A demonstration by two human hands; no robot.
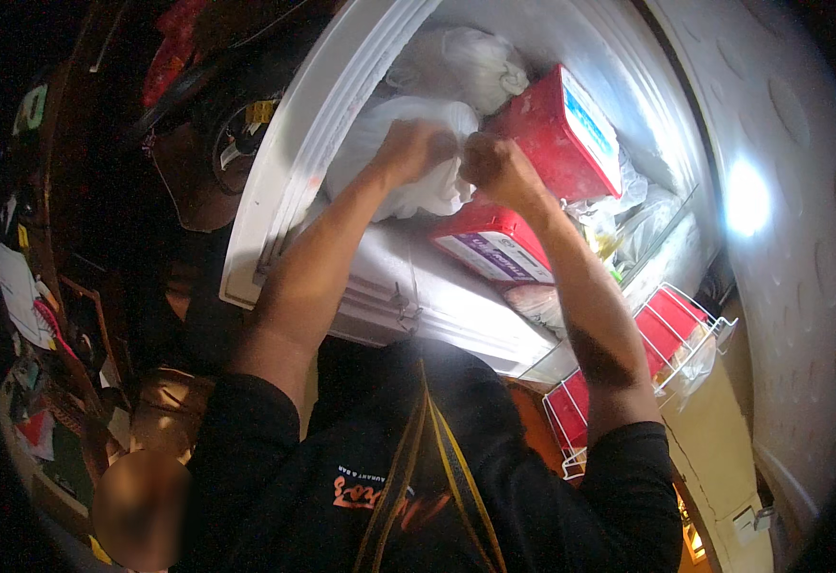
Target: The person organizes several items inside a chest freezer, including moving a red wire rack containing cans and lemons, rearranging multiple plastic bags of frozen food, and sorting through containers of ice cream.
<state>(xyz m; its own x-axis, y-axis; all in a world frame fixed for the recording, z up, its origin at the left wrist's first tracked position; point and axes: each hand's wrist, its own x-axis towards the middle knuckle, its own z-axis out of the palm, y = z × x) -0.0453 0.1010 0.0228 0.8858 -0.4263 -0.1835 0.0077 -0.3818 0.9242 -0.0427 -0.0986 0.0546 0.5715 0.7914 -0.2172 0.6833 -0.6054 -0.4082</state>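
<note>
Both my hands reach into an open chest freezer [296,122] over a white plastic bag [404,190]. My left hand [418,147] pinches the bag near its gathered top. Close beside it, my right hand [497,165] is curled in a fist on the same gathered plastic; its fingertips are hidden. To the right of the bag a red tub [540,136] lies tilted, its labelled lid facing right. Below my right hand rests a second red tub [486,233] with a purple and white label. A knotted white bag [486,68] sits farther back.
The raised freezer lid [769,286] stands at the right. Clear plastic bags [658,222] fill the freezer's right side. A white wire basket [683,333] holds red containers. Another person [167,408] is at the lower left, near dim clutter. Frost coats the inner wall.
</note>
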